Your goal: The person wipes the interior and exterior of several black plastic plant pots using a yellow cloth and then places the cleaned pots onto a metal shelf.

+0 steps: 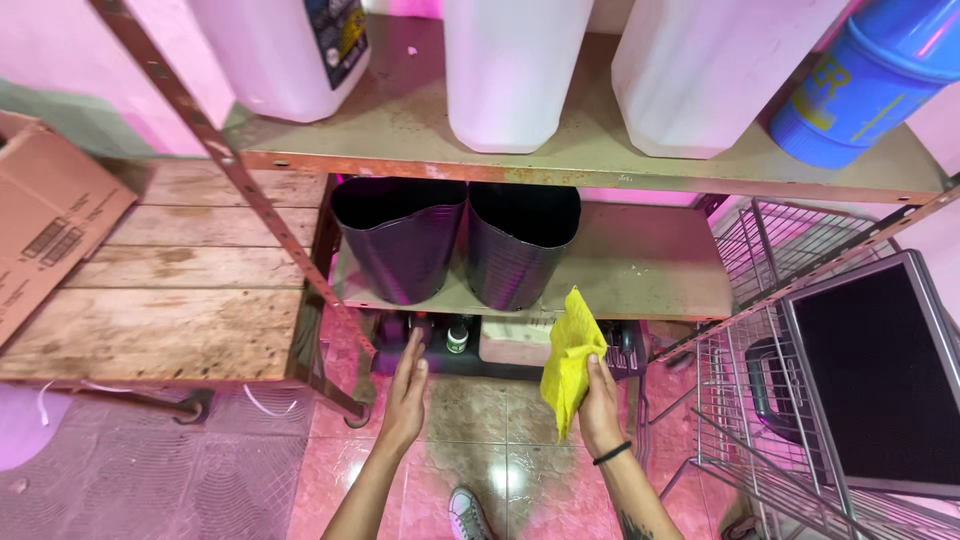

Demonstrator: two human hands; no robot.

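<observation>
Yellow cloth (570, 365) hung pinched in the right hand (598, 408); the left hand (405, 395) reached flat, fingers straight and empty, toward the stained shelf (640, 265), apparently not yet wiped.

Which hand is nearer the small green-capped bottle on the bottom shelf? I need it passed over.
Left. The left hand reaches just left of the small bottle; the right hand is farther right, holding a yellow cloth.

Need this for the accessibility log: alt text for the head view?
Right hand holds a yellow cloth before a rusty metal shelf; left hand is open beside it. Two black pots sit on the middle shelf.
</observation>
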